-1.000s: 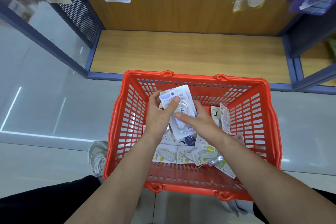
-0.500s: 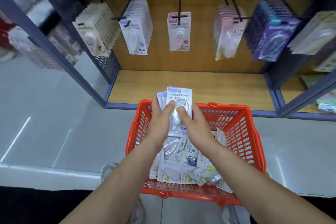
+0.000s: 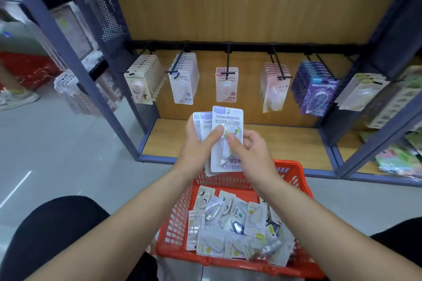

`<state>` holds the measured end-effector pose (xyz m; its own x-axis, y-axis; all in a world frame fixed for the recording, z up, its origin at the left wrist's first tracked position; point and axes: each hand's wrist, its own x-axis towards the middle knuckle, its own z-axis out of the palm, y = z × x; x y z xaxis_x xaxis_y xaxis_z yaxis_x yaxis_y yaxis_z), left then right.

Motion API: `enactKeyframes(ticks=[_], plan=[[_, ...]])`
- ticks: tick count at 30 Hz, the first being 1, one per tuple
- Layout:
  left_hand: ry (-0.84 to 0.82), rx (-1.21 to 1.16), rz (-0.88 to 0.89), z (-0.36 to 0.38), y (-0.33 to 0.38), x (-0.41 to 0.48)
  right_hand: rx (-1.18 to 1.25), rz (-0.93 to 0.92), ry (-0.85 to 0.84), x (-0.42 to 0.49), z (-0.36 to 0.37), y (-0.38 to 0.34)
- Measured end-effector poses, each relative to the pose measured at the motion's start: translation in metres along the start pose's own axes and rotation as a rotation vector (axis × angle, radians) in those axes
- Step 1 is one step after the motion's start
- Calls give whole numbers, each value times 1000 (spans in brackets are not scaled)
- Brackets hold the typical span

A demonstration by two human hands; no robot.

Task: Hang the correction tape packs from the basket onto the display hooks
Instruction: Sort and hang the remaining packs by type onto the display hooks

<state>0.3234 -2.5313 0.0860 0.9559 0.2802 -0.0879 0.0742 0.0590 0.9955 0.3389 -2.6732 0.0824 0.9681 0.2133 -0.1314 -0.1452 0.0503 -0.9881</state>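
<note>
Up they come! A second ago both hands were down inside the basket (image 3: 290,164). Now the left hand (image 3: 198,143) and right hand (image 3: 251,155) have lifted clear, and its far rim sits at six o'clock of them. The correction tape packs (image 3: 226,121) have risen with them and fanned wider, with two more card tops peeking out at nine o'clock of the front one. The right hand's fingers (image 3: 250,138) have slid from behind the card to its three o'clock edge. With the hands gone, the loose packs (image 3: 228,230) in the basket lie uncovered. The view has tipped up too: the display hooks (image 3: 227,61) now stand at twelve o'clock of the raised packs.
</note>
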Motion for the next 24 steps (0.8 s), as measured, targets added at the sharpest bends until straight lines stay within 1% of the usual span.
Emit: enactKeyframes(ticks=[5, 8, 12, 16, 20, 24], plan=[[-88, 33, 73, -5, 18, -9, 6, -37, -10, -6, -5, -16], [-117, 71, 113, 3, 21, -13, -50, -103, 40, -9, -17, -23], [-90, 111, 187, 25, 27, -13, 4, -125, 112, -10, -35, -31], [-29, 81, 212, 44, 36, -8, 141, -98, 210, -7, -42, -42], [-33, 52, 266, 48, 52, -2, 175, -132, 205, -4, -43, -60], [-25, 78, 304, 51, 66, 1, 211, -197, 219, -6, -43, -71]])
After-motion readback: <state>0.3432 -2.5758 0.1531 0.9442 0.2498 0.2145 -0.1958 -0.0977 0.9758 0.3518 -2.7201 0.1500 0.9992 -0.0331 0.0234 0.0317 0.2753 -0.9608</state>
